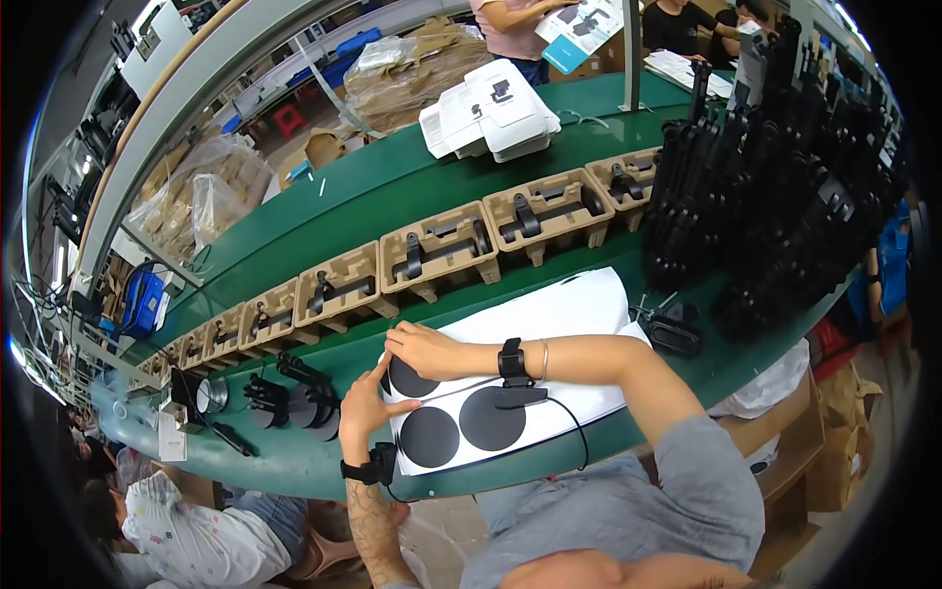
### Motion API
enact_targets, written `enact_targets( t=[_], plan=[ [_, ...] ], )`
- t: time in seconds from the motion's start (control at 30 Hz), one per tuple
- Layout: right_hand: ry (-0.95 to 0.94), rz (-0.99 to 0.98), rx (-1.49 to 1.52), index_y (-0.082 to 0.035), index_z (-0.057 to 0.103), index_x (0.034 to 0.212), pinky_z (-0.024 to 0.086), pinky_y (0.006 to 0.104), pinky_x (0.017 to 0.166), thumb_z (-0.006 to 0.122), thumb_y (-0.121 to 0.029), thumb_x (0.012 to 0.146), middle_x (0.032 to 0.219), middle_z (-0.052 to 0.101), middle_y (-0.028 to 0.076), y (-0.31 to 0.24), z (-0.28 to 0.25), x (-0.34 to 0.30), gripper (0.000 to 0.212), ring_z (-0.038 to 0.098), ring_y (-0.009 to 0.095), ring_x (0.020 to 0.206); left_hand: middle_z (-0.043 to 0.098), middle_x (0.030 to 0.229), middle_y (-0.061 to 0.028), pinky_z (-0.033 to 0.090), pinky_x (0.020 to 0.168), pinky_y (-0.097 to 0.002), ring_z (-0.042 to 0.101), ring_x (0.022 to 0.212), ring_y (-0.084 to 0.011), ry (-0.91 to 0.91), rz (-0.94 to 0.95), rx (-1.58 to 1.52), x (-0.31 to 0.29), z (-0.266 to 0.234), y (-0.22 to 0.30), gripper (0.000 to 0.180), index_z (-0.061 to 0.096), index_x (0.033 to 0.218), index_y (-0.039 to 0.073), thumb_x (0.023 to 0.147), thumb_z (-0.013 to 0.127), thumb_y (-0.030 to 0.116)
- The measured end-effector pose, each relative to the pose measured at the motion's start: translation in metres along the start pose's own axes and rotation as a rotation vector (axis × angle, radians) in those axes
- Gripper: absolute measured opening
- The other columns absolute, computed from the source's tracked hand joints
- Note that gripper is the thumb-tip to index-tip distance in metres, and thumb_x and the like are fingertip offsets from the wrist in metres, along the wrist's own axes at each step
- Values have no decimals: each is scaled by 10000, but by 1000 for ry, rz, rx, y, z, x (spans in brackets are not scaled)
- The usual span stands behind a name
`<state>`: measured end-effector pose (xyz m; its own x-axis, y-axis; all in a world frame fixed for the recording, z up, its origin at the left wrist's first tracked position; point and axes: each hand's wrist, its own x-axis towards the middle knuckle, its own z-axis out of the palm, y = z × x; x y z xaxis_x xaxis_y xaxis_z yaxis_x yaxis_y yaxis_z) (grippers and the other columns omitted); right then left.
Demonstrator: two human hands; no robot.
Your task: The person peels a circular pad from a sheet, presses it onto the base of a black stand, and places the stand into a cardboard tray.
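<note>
A white sheet (559,407) with round black discs lies on the green bench in front of me. My left hand (365,402) is at its left edge, thumb and forefinger spread beside a black disc (407,381). My right hand (424,350) reaches across the sheet and covers part of that same disc. Its fingers are bent together at the sheet's far left corner, close to my left fingertips; what they grip is hidden. Two more discs, a left one (429,437) and a right one (494,418), lie flat nearer to me. Both wrists wear black straps.
Beyond the sheet runs a row of brown moulded trays (439,257) holding black parts. Black tripod-like parts (775,187) are heaped at right. Stacked black discs (314,407) stand left of my hands; printed white boxes (496,110) lie at the back. Other people sit and stand nearby.
</note>
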<state>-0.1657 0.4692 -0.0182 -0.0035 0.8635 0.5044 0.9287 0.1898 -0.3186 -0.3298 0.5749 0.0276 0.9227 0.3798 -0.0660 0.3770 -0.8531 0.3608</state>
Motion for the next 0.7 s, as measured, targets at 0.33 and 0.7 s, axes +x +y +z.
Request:
enact_targets(
  t=[0.33,0.7],
  plan=[
    [31,1,-36,10,535,961,461,407,807,621,1,659,1001,518,161,16,10,6,314,494,349,951,591,1173,-248,458,915,-430,549,1105,-419,-61,149,-222,22,13,-33,988,411,1414,190,575,835,495],
    [64,-5,57,-12,494,916,411,423,797,533,88,631,947,501,133,5,-40,17,304,464,345,933,669,951,-199,498,805,-420,625,937,-376,-237,-83,-271,36,-16,-13,1000,408,1411,309,542,821,582]
  ],
)
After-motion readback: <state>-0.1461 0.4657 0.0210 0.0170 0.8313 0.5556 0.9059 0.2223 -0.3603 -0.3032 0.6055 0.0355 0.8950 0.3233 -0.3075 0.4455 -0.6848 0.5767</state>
